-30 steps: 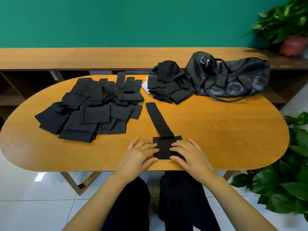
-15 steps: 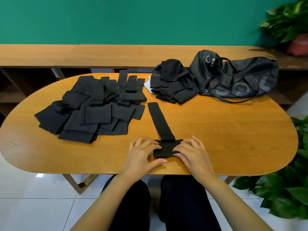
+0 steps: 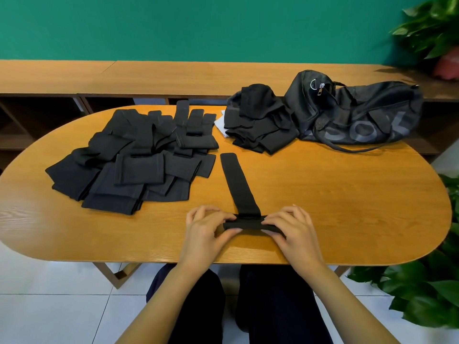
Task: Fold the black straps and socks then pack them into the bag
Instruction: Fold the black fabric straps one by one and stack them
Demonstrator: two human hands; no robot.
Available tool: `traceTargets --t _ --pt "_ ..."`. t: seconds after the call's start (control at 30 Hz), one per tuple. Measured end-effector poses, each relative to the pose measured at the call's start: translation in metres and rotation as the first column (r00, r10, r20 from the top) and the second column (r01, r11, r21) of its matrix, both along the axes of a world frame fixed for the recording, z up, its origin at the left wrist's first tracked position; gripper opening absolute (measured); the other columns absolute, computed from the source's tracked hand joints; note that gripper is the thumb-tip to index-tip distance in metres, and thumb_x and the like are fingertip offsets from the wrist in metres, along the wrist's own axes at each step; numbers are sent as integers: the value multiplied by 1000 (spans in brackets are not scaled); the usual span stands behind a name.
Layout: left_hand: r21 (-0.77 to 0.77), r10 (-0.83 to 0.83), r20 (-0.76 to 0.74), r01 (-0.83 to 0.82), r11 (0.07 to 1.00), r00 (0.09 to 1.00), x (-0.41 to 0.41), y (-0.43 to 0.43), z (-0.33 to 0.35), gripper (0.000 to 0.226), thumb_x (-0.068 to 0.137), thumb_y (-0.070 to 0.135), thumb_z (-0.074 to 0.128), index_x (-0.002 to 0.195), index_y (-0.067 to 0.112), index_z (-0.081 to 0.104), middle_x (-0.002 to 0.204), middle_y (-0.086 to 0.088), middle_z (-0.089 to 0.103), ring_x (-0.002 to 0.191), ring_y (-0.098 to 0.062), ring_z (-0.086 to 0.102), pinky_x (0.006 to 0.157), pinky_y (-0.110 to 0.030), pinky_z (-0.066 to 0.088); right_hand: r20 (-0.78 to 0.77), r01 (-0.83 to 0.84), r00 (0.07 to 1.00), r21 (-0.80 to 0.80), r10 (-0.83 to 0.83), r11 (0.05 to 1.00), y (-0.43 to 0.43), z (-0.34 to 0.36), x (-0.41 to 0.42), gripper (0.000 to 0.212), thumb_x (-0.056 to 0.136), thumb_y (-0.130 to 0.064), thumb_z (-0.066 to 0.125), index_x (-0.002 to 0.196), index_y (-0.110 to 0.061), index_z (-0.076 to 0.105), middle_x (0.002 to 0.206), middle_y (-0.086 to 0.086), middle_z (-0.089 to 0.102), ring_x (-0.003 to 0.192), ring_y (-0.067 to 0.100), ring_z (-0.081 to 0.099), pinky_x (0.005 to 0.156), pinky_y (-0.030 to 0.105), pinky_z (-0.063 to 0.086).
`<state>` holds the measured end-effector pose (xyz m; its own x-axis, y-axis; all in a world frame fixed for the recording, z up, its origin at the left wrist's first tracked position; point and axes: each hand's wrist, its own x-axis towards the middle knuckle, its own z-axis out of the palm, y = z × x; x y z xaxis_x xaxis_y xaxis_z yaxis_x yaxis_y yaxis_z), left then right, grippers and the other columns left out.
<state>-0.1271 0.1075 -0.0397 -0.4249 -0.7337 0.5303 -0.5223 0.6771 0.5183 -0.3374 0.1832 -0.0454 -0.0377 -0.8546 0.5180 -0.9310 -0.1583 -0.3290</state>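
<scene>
Black strap (image 3: pixel 238 184) is laid lengthwise on the wooden bench (image 3: pixel 335 199), its near end rolled into a narrow fold. The fold is pinched at either end by the curled fingers (image 3: pixel 224 216) of the left hand (image 3: pixel 205 228) and right hand (image 3: pixel 296 228). The bag (image 3: pixel 360 115) is placed far right, beside a folded stack (image 3: pixel 258 125); loose pieces (image 3: pixel 134 160) are heaped left.

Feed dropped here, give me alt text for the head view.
The left hand and right hand pinch the folded-over near end of a long black strap on the table. A loose heap of black pieces lies at left; a folded pile and the bag sit far right.
</scene>
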Motion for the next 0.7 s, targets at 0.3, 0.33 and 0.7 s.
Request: traceTargets --t 0.3,0.33,0.7 --pt "99 73 -49 -68 993 996 -1 3 3 36 82 51 57 95 19 69 92 21 51 100 8 31 92 -39 39 114 68 991 -3 -67 998 1 10 4 24 85 -39 64 94 -17 71 91 -15 56 99 10 46 85 37 43" --pt "141 89 -49 -82 987 995 -1 3 4 40 82 55 55 99 20 65 92 16 54 100 1 30 93 -39 39 117 91 989 7 -91 996 1 11 5 25 84 -39 65 90 -15 71 90 -14 52 97 10 45 82 37 43" --pt "160 161 1 -159 974 987 -2 1 2 61 86 40 66 140 32 39 73 16 55 85 1 51 98 -24 25 217 130 962 178 -167 975 0 8 6 60 83 -53 63 136 -29 46 80 -17 56 99 4 40 97 25 24"
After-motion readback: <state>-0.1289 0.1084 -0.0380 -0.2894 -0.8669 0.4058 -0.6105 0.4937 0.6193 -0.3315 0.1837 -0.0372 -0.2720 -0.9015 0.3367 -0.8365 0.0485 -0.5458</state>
